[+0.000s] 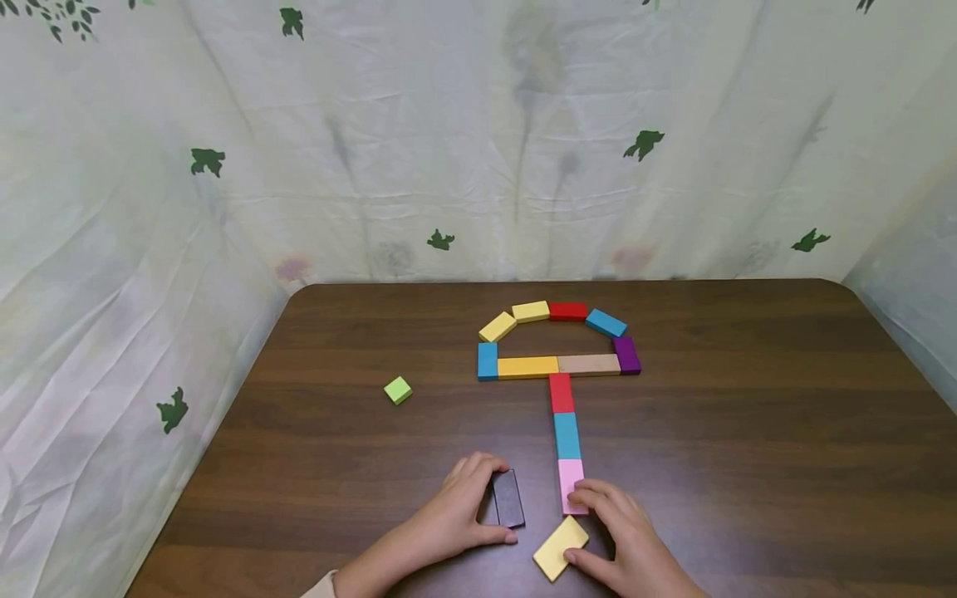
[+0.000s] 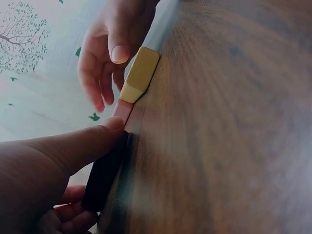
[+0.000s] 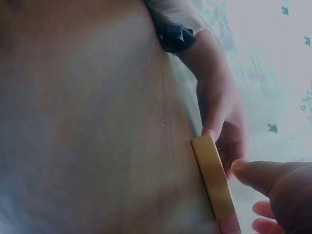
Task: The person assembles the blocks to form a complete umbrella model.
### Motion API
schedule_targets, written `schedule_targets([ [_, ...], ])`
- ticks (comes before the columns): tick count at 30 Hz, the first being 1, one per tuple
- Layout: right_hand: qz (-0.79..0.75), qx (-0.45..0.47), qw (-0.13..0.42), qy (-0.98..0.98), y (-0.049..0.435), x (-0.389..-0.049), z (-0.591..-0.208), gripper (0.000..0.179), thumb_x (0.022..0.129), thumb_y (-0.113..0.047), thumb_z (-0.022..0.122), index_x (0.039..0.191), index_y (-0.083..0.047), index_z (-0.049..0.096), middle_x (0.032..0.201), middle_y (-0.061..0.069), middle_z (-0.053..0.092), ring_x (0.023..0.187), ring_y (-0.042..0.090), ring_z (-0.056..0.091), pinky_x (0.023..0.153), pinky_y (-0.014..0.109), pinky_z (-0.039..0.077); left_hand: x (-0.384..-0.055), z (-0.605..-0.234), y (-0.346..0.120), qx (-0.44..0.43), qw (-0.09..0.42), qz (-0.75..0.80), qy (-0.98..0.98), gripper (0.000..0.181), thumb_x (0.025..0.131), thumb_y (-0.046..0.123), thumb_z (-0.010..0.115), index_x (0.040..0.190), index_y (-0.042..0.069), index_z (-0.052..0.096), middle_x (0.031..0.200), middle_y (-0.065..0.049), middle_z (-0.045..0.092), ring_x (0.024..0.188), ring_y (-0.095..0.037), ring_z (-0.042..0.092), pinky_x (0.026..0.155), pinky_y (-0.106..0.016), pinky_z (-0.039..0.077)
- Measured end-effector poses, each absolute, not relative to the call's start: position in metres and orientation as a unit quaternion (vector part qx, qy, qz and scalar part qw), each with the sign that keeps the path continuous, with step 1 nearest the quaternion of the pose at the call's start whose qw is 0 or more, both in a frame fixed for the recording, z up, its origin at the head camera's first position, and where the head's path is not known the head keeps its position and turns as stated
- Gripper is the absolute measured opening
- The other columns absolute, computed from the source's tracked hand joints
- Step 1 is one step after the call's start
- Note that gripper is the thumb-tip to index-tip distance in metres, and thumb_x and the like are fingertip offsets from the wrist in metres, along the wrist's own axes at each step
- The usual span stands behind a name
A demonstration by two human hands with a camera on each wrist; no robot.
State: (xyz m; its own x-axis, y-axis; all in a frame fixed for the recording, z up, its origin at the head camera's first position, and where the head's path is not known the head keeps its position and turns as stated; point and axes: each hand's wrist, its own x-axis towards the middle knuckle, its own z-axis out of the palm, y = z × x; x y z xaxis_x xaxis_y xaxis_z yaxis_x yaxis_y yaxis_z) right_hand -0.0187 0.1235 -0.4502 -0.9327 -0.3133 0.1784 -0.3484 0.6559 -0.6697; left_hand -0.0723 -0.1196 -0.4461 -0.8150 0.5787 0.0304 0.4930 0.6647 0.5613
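Observation:
In the head view my left hand (image 1: 467,507) holds a dark block (image 1: 509,498) by its two ends, the thumb at the near end and the fingers at the far end. The left wrist view shows the same dark block (image 2: 105,175) standing on the table between thumb and fingers. My right hand (image 1: 624,536) hovers with parted, loosely bent fingers. Its thumb is beside a pale yellow block (image 1: 561,548), and its fingertips overlap a pink block (image 1: 571,482). The yellow block lies slanted, one corner right at the pink block's near end.
Beyond the pink block, a blue block (image 1: 567,436) and a red block (image 1: 561,393) continue the line. It meets a closed arch of several coloured blocks, with a yellow block (image 1: 527,367) in its base. A small green block (image 1: 399,390) lies left on the wooden table (image 1: 710,465).

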Motion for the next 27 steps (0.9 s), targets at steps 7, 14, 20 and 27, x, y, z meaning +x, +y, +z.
schedule_targets([
  [7,0.357,0.216,0.037,-0.908,0.1259,-0.0224,-0.4521,0.059,0.073,-0.044,0.07,0.119,-0.009,0.056,0.126,0.001,0.048,0.113,0.024,0.045,0.086,0.053,0.036,-0.0726,-0.4463,-0.1199,0.297,0.078,0.281,0.909,0.072,0.068,0.048,0.073,0.122,0.01,0.044,0.116,0.002,0.044,0.105,-0.016,0.04,0.092,-0.035,0.034],
  [14,0.354,0.214,0.021,-0.91,0.1264,-0.0233,-0.4536,0.062,0.074,-0.049,0.067,0.12,-0.007,0.056,0.126,0.003,0.049,0.115,0.026,0.043,0.087,0.054,0.035,-0.0723,-0.4457,-0.1192,0.302,0.074,0.275,0.91,0.073,0.068,0.05,0.072,0.122,0.01,0.044,0.115,0.002,0.044,0.103,-0.015,0.04,0.091,-0.035,0.035],
  [20,0.36,0.202,-0.007,-0.911,0.1252,-0.0236,-0.4512,0.066,0.075,-0.053,0.063,0.12,-0.006,0.055,0.127,0.004,0.047,0.116,0.026,0.042,0.089,0.055,0.032,-0.0702,-0.4447,-0.1173,0.316,0.059,0.262,0.91,0.075,0.067,0.049,0.073,0.123,0.009,0.045,0.112,0.002,0.045,0.1,-0.015,0.041,0.089,-0.035,0.036],
  [27,0.359,0.189,-0.023,-0.914,0.1239,-0.0244,-0.4516,0.067,0.074,-0.051,0.066,0.121,-0.005,0.054,0.127,0.005,0.046,0.115,0.027,0.041,0.09,0.054,0.033,-0.0664,-0.445,-0.1157,0.323,0.068,0.254,0.909,0.077,0.068,0.053,0.07,0.127,0.01,0.045,0.113,0.003,0.044,0.1,-0.014,0.04,0.088,-0.034,0.036],
])
